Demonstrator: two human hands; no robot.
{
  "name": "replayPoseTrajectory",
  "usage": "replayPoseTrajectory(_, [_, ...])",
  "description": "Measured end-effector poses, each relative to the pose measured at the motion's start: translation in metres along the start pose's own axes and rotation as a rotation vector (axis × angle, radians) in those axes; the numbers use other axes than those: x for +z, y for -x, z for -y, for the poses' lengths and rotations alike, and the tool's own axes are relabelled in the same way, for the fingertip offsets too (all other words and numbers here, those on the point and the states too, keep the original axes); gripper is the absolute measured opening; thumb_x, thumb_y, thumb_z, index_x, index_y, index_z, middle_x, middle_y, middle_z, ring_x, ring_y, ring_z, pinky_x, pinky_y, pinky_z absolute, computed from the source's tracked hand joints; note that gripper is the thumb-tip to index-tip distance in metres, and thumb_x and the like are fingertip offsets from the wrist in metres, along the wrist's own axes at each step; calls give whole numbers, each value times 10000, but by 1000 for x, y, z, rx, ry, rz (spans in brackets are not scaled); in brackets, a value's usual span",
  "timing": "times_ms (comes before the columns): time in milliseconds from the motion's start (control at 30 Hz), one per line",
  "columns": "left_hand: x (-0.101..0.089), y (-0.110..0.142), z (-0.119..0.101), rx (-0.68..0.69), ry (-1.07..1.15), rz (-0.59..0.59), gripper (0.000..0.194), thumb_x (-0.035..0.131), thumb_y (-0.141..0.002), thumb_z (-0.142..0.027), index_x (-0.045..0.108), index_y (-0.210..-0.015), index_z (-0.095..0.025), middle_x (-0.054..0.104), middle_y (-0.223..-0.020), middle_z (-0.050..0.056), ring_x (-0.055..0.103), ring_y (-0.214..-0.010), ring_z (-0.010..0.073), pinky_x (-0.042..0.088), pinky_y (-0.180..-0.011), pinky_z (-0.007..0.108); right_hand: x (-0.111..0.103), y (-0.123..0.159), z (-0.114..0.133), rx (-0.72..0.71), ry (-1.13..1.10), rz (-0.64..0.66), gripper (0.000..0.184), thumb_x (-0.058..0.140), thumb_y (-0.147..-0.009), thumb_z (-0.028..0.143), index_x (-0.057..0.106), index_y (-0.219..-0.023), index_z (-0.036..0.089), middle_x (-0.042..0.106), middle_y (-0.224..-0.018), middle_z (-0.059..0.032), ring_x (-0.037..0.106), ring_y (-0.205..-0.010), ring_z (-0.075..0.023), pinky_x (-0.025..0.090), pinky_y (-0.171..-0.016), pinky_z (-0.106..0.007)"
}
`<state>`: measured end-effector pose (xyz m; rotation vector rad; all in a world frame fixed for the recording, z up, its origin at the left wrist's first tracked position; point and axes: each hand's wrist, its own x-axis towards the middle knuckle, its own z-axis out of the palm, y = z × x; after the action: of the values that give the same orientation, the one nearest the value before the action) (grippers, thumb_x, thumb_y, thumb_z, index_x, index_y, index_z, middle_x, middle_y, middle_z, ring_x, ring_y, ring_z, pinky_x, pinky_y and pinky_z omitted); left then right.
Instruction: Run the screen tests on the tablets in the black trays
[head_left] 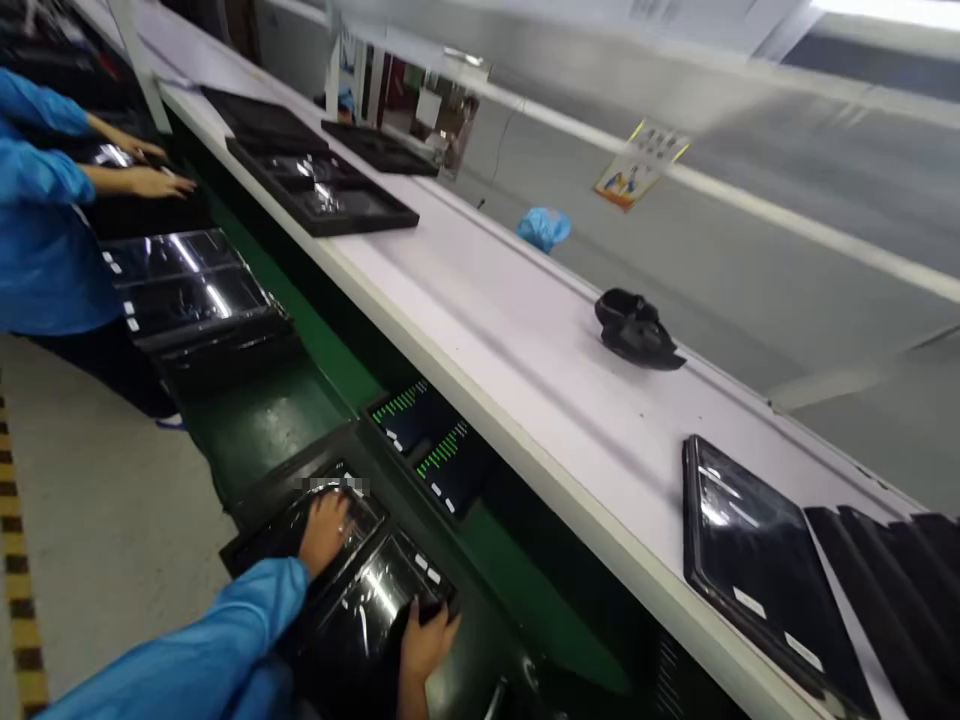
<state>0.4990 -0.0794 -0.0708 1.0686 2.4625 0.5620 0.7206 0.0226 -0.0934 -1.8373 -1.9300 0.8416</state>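
Here, bare green bench [281,415] lies open between my pair of film-wrapped black panels [371,605] and a co-worker's stacked panels [191,280], while the pair's left corner sits near the bench edge. Their long sides slant from lower left to upper right, pointing at the white shelf [480,315], with lit green-barred screens [442,450] in between. My left hand [324,530] rests loosely spread on one panel, gripping nothing; my right [426,640] touches the other's corner, thumb and fingers parted, though I can't tell whether it grips.
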Motion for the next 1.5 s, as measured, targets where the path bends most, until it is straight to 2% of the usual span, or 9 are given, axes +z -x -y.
replayPoseTrajectory(67, [7, 23, 45, -143, -47, -85, 508, 298, -967, -297, 523, -1344, -42, 389, -1495, 280, 253, -1450, 406, 194, -1161, 631, -2, 22, -40, 85, 90, -54, 543, 623, -831, 512, 637, -1252, 169, 454, -1486, -242, 432, -1381, -450, 425, -1067, -565])
replayPoseTrajectory(167, [9, 57, 110, -343, -157, -298, 521, 317, -978, -389, 567, -1300, -64, 438, -1463, 258, 262, -1444, 394, 262, -1129, 613, 9, 21, -66, 46, 130, -50, 763, 539, -786, 617, 602, -1305, 61, 385, -1516, -318, 397, -1407, -464, 386, -1106, -548])
replayPoseTrajectory(300, [15, 97, 151, -350, -164, -340, 534, 337, -974, -451, 583, -1325, -132, 439, -1480, 218, 257, -1453, 388, 285, -1111, 616, 19, 7, -75, 6, 110, -12, 886, 460, -784, 672, 547, -1353, -2, 321, -1546, -334, 348, -1434, -446, 360, -1122, -535])
replayPoseTrajectory(467, [25, 113, 143, -381, -153, -362, 497, 359, -973, -433, 660, -1205, -113, 426, -1502, 225, 251, -1466, 392, 266, -1127, 630, 18, 3, -90, -57, 103, 35, 982, 380, -769, 747, 535, -1352, -28, 295, -1538, -358, 313, -1445, -455, 333, -1132, -545])
replayPoseTrajectory(633, [34, 111, 135, -463, -119, -372, 496, 389, -969, -395, 614, -1282, -83, 373, -1544, 241, 234, -1475, 392, 231, -1142, 645, 18, 0, -97, -84, 105, 24, 939, 402, -767, 750, 566, -1321, 11, 345, -1512, -346, 359, -1415, -457, 365, -1105, -548])
replayPoseTrajectory(900, [39, 105, 147, -525, 83, -339, 503, 452, -957, -500, 617, -1276, -148, 338, -1574, 184, 216, -1478, 390, 261, -1132, 639, 13, 0, -97, -90, 134, 61, 957, 373, -796, 753, 526, -1377, 9, 311, -1533, -335, 319, -1440, -450, 358, -1116, -532])
replayPoseTrajectory(1167, [25, 106, 150, -484, 126, -295, 488, 473, -951, -480, 615, -1293, -162, 341, -1561, 187, 208, -1488, 372, 253, -1154, 604, 13, 10, -80, -30, 161, 76, 834, 390, -867, 662, 506, -1408, 38, 330, -1543, -303, 356, -1436, -401, 363, -1108, -495])
replayPoseTrajectory(1333, [12, 113, 142, -499, 160, -243, 618, 392, -961, -568, 555, -1374, -139, 205, -1632, 212, 133, -1502, 440, 219, -1131, 687, -1, 15, -65, 11, 203, 143, 830, 417, -879, 616, 478, -1425, -6, 316, -1542, -332, 341, -1440, -412, 347, -1110, -502])
replayPoseTrajectory(1500, [3, 130, 136, -272, 68, -299, 584, 360, -988, -504, 511, -1438, -163, 222, -1637, 189, 103, -1527, 380, 202, -1169, 643, -11, 50, -52, -228, 306, 113, 601, 378, -953, 436, 514, -1429, 95, 302, -1593, -244, 289, -1470, -385, 311, -1124, -564])
